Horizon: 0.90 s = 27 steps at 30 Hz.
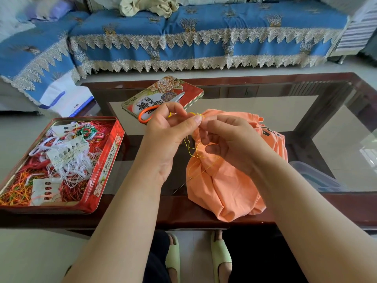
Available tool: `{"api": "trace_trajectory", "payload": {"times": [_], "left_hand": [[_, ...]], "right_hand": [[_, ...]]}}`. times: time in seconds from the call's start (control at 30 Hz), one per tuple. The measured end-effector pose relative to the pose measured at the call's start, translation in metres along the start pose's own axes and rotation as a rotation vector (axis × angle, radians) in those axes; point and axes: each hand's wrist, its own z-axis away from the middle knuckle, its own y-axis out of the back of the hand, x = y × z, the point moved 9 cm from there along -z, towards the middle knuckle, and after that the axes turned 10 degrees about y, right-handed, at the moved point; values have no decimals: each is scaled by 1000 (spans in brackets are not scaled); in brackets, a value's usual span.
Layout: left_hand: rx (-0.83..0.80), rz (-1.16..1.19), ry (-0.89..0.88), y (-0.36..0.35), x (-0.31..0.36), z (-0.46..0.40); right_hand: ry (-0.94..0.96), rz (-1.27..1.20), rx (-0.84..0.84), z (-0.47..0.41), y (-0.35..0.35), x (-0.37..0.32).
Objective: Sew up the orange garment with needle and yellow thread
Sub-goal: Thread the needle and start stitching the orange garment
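Both forearms reached up from the bottom of the view and met over the near edge of the surface (204,209). The left hand (169,137) was raised with its palm turned inward, thumb and forefinger pinched together on the yellow thread (190,148) close to where it met the cloth. The right hand (228,139) faced it, fingers curled round a gathered fold of the orange garment (224,184), which it held lifted while the rest of the cloth slumped in a heap on the surface just below.

From the pinch the thread hung in loose loops down the front of the garment, and the needle (181,184) dangled free at its end, held by neither hand, its tip near the surface. That looked like the main risk: a sharp tug could slide the needle off the thread, or the slack loops could twist into a snarl as they were drawn up. A pull that was too hard might also pucker the fold or snap the thread at the stitch.

Behind the hands lay a closed red tin lid (163,94) with orange-handled scissors (146,114) on it. Well to the left stood an open red tin (106,160) full of tangled threads. A blue-covered sofa (204,33) filled the background.
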Motion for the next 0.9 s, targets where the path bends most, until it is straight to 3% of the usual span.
{"api": "trace_trajectory", "payload": {"times": [0.17, 0.33, 0.47, 0.6, 0.9], "left_hand": [[39, -104, -116, -1, 7, 2], [71, -187, -180, 3, 13, 3], [65, -197, -178, 3, 16, 5], [24, -188, -140, 6, 15, 2], [-38, -404, -138, 0, 16, 5]], "right_hand": [[30, 6, 66, -1, 3, -1], [136, 177, 102, 2, 9, -12], [164, 257, 37, 2, 8, -16], [320, 355, -21, 2, 9, -33], [491, 626, -105, 5, 3, -45]]}}
